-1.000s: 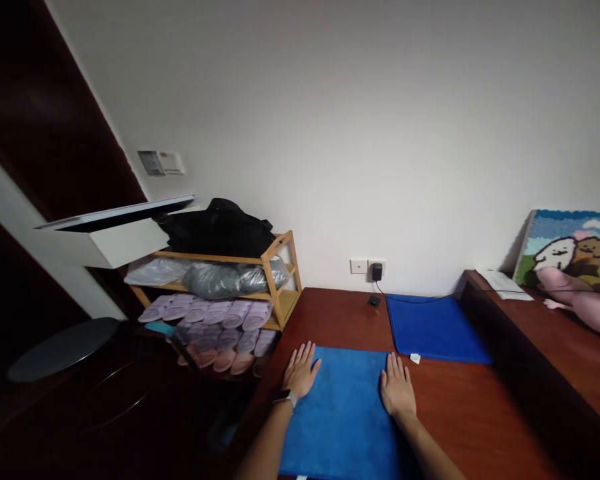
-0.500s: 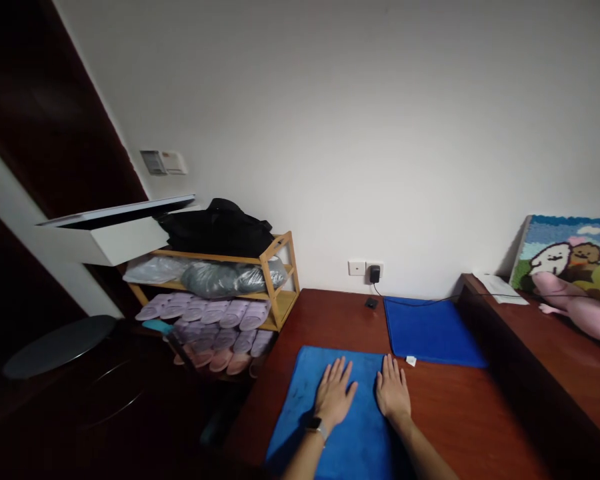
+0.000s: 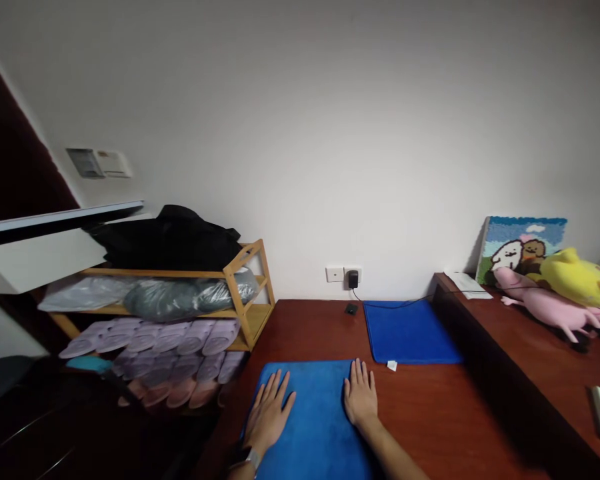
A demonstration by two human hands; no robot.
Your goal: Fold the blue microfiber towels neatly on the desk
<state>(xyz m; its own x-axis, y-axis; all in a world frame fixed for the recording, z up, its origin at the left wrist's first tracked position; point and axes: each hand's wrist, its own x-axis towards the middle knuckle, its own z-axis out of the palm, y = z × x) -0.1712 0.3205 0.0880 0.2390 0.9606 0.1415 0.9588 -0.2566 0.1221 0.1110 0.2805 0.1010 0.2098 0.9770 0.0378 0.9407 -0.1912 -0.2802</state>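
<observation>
A light blue cloth point(image 3: 315, 420) lies spread on the reddish-brown table point(image 3: 310, 327). My left hand point(image 3: 270, 410) rests flat on the cloth's left part, fingers apart, with a watch on the wrist. At the cloth's right edge, my right hand point(image 3: 361, 395) lies flat with its fingers stretched out. Neither hand holds anything. Behind my right hand is a darker blue cloth point(image 3: 413, 331), with a small white tag point(image 3: 391, 365) at its front edge.
A wooden rack point(image 3: 253, 320) with slippers point(image 3: 195, 337), wrapped bundles and a black bag point(image 3: 175, 240) stands left. A black plug point(image 3: 353, 279) has a cable running right. Plush toys point(image 3: 545, 307) and a dog picture point(image 3: 525, 243) sit on the right surface.
The view has turned to the right. My left hand has moved left across the light blue cloth, farther from my right hand, and the dark marks on the cloth no longer show.
</observation>
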